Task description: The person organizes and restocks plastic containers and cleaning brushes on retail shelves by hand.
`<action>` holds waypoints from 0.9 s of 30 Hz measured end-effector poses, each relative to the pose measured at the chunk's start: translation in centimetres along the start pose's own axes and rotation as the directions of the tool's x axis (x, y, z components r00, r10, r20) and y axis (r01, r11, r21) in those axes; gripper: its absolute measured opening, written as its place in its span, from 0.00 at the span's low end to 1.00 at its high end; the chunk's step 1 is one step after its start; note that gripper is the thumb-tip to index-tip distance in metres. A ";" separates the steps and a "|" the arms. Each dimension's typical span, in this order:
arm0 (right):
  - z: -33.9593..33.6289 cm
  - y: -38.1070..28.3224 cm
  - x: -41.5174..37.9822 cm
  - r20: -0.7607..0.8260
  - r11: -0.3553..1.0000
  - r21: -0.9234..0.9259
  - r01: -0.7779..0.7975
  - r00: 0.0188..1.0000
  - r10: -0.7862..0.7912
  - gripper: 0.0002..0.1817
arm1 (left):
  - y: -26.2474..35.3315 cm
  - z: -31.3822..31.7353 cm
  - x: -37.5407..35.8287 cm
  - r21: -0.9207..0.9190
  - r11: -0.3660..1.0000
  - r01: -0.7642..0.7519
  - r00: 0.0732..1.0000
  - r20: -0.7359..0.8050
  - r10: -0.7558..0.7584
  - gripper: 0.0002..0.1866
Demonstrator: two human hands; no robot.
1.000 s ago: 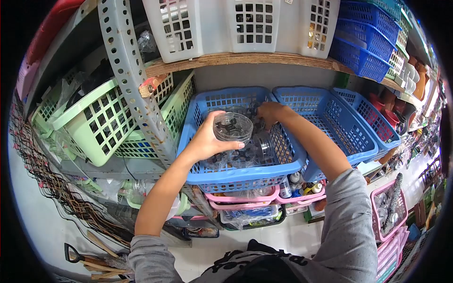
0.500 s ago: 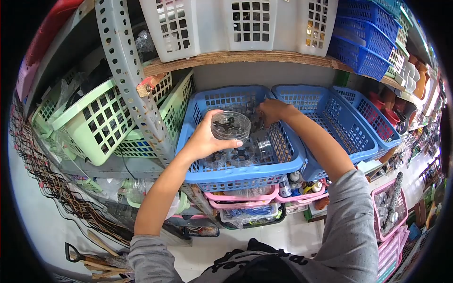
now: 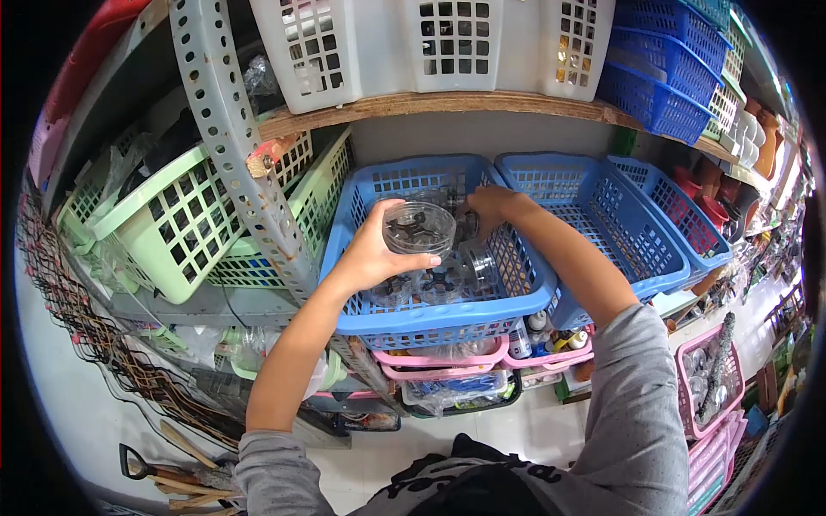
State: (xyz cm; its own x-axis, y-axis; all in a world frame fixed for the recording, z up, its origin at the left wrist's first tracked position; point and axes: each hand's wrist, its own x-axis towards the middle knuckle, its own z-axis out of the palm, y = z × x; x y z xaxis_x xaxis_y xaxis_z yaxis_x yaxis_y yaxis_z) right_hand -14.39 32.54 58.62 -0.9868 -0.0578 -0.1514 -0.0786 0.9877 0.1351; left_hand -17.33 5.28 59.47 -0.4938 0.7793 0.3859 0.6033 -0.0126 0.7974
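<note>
My left hand [image 3: 372, 251] is closed around the side of a clear round plastic container [image 3: 419, 225] with a black star-shaped piece inside. It holds the container above a blue basket [image 3: 443, 320]. My right hand [image 3: 497, 209] reaches into the back right of the same basket, fingers curled at another clear round container [image 3: 465, 227]; its fingertips are partly hidden. More clear containers lie in the basket below, among them one on its side [image 3: 476, 265] and one with a black piece [image 3: 439, 285].
Two more blue baskets [image 3: 594, 225] stand to the right. Light green baskets [image 3: 176, 228] and a perforated metal post [image 3: 225, 112] are on the left. Above runs a wooden shelf edge [image 3: 447, 104] bearing white baskets [image 3: 387, 52]. Pink baskets [image 3: 443, 372] sit below.
My right hand has shifted slightly within the back of the basket, and a clear container shows more plainly at its fingertips. My left hand keeps its container in nearly the same place.
</note>
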 end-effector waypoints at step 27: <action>-2.3 -1.8 -1.7 -0.192 0.994 -0.079 -0.076 0.980 0.059 0.23 | -0.8 0.0 0.2 0.037 0.999 0.015 1.000 -0.010 -0.014 0.52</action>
State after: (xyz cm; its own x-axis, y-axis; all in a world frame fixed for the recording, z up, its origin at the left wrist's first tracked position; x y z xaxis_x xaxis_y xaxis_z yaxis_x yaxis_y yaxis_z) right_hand -12.92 30.53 60.84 -0.9985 -0.0260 0.0481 -0.0146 0.9747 0.2229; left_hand -17.89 5.40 58.96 -0.5086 0.7730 0.3791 0.6187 0.0220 0.7853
